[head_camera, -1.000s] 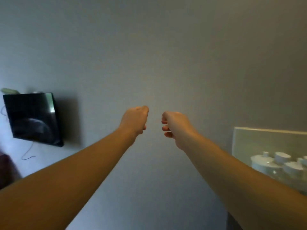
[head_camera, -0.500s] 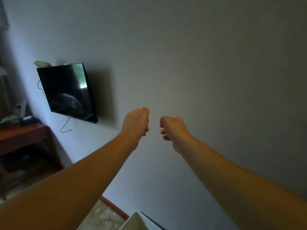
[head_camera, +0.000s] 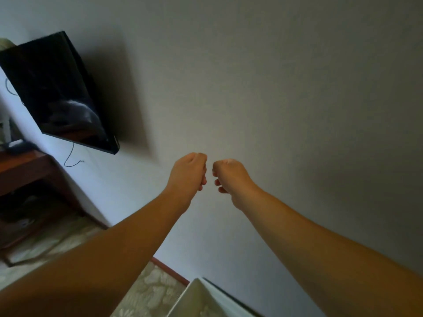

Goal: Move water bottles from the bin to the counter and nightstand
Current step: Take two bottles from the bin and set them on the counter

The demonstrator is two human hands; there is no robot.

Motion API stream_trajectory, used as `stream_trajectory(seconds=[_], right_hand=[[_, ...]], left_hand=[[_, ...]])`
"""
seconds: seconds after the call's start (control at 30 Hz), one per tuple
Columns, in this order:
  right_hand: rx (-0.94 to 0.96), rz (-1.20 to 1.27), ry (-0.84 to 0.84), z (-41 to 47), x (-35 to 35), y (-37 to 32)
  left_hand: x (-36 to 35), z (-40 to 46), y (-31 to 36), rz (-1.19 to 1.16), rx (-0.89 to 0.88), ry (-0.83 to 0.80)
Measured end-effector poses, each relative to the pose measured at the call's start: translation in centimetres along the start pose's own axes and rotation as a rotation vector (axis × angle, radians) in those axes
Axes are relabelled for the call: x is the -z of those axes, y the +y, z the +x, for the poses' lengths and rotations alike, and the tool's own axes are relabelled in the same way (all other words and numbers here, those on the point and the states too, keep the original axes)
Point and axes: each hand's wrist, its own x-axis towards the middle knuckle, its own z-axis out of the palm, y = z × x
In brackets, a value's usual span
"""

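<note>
Both my arms stretch forward toward a bare grey wall. My left hand (head_camera: 188,173) and my right hand (head_camera: 230,176) are held side by side, a small gap between them, each with fingers curled into a fist and holding nothing. The corner of a pale bin (head_camera: 194,298) shows at the bottom edge, below my right forearm. No water bottle is in view.
A dark wall-mounted TV (head_camera: 57,92) hangs at the left with a cable dangling below it. A brown wooden desk (head_camera: 25,168) stands under it at the far left. Patterned floor (head_camera: 151,287) meets a brown skirting board along the wall.
The view has swung left and down: the bin with white bottle caps left the right side, and the TV, desk and floor came in. My fists kept their pose.
</note>
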Motion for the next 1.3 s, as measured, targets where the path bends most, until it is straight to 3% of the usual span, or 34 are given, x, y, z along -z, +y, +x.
stream_trajectory(seconds=[0.27,0.5,0.7,1.07,1.3], right_hand=[[-0.119,-0.035,0.072,6.8,-5.4,5.4],[-0.181,-0.029,0.132,11.2,-10.9,14.7],[-0.218,-0.032,0.145,13.7,-14.9,29.0],[-0.292,-0.021,0.109,16.7,-20.4,58.0],[-0.431,-0.063,0.041,16.9,-24.9,73.3]], left_hand=[[-0.5,7.9,-8.3,-0.041,0.056,-0.144],[-1.1,11.6,-19.7,-0.056,0.054,-0.325],[-3.5,11.4,-34.6,-0.112,0.123,-0.386],[-10.0,7.6,-63.6,-0.126,0.177,-0.357],[-12.2,4.7,-79.8,-0.165,0.401,-0.315]])
